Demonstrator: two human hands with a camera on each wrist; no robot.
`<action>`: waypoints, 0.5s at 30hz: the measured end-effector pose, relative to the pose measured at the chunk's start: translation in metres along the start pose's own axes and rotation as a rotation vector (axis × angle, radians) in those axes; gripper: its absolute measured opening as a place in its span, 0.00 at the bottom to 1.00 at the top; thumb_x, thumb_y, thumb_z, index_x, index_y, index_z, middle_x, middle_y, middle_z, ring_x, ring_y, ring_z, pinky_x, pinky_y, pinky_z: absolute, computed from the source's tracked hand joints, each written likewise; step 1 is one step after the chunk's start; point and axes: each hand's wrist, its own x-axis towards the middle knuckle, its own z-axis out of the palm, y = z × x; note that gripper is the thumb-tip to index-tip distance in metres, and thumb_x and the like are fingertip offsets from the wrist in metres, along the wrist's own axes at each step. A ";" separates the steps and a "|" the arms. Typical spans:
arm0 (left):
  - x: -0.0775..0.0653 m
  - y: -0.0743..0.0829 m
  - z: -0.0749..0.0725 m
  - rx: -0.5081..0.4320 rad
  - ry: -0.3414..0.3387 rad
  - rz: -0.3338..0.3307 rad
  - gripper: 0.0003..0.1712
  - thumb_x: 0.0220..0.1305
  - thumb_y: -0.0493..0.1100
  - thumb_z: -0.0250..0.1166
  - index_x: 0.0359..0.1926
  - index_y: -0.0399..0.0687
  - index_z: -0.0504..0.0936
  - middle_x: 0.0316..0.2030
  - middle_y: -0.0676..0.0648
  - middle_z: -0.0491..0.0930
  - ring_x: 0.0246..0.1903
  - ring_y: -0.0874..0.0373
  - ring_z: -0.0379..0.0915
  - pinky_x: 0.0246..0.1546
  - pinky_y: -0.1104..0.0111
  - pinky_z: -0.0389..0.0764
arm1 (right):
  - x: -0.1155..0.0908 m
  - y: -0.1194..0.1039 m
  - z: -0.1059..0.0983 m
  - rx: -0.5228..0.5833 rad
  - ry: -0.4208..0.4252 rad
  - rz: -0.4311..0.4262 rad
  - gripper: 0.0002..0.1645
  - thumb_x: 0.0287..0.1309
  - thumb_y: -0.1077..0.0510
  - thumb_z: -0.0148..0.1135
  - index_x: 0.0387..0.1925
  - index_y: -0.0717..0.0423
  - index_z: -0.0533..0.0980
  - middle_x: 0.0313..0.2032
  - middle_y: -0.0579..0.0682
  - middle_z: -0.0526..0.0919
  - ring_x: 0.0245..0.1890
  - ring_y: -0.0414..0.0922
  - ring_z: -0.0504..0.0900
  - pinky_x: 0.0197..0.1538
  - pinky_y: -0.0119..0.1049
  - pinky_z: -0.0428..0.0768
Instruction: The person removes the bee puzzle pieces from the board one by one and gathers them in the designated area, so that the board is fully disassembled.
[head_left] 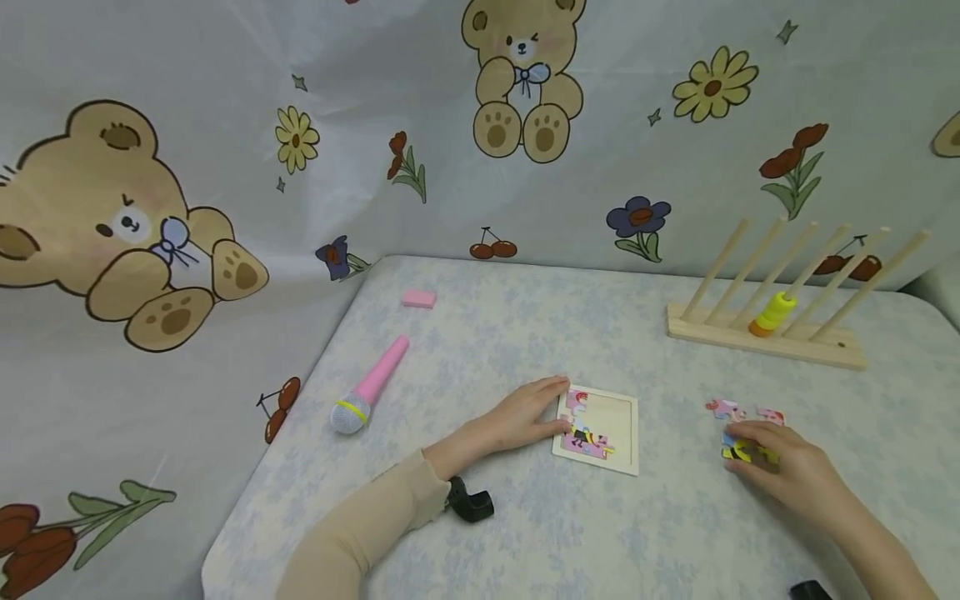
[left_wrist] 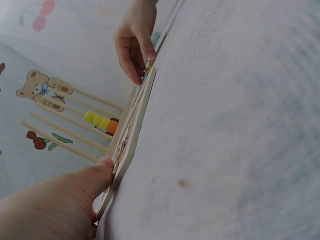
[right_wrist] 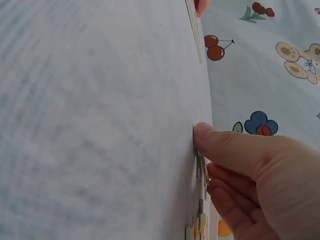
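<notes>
A wooden jigsaw tray (head_left: 624, 433) lies flat on the table, with pink pieces (head_left: 588, 448) fitted along its left and lower parts. My left hand (head_left: 525, 414) holds the tray's left side, fingertips at the upper corner and thumb on the lower edge. In the left wrist view, the thumb (left_wrist: 102, 172) presses on the tray's rim. To the right, my right hand (head_left: 787, 467) pinches a yellow and black puzzle piece (head_left: 737, 450) between thumb and fingers, low over the table. Loose puzzle pieces (head_left: 726, 408) lie just beyond it, some partly hidden by the hand.
A wooden peg rack (head_left: 757, 337) with yellow and orange beads (head_left: 772, 312) on one peg stands at the back right. A pink toy microphone (head_left: 371, 385) and a pink block (head_left: 418, 298) lie on the left. A bear-print cloth (head_left: 450, 192) hangs behind the table.
</notes>
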 end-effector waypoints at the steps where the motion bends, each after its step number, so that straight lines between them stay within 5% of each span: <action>1: 0.000 0.000 -0.001 -0.001 -0.001 0.001 0.41 0.68 0.59 0.54 0.72 0.41 0.54 0.70 0.44 0.54 0.69 0.54 0.47 0.67 0.66 0.50 | 0.001 0.000 0.000 -0.006 0.005 -0.013 0.30 0.36 0.58 0.79 0.46 0.58 0.79 0.43 0.56 0.80 0.45 0.57 0.74 0.41 0.55 0.71; 7: 0.001 0.001 -0.001 0.004 -0.013 0.004 0.41 0.68 0.59 0.53 0.72 0.41 0.54 0.70 0.44 0.54 0.69 0.55 0.46 0.67 0.67 0.50 | 0.004 -0.005 -0.004 0.028 0.011 0.007 0.29 0.39 0.55 0.78 0.46 0.60 0.79 0.46 0.61 0.80 0.47 0.62 0.73 0.44 0.59 0.71; 10: 0.001 0.001 -0.001 0.015 -0.015 0.004 0.41 0.68 0.59 0.53 0.72 0.40 0.54 0.70 0.44 0.54 0.69 0.55 0.47 0.67 0.68 0.50 | 0.013 -0.026 -0.007 0.078 -0.005 0.021 0.30 0.43 0.53 0.76 0.49 0.62 0.78 0.47 0.62 0.80 0.45 0.55 0.77 0.42 0.58 0.74; 15: 0.000 0.000 -0.003 0.030 -0.011 0.005 0.41 0.68 0.59 0.53 0.72 0.40 0.55 0.70 0.44 0.54 0.69 0.55 0.47 0.67 0.67 0.50 | 0.036 -0.076 0.007 0.168 -0.024 -0.089 0.28 0.46 0.56 0.75 0.50 0.60 0.78 0.46 0.51 0.81 0.40 0.44 0.80 0.39 0.39 0.80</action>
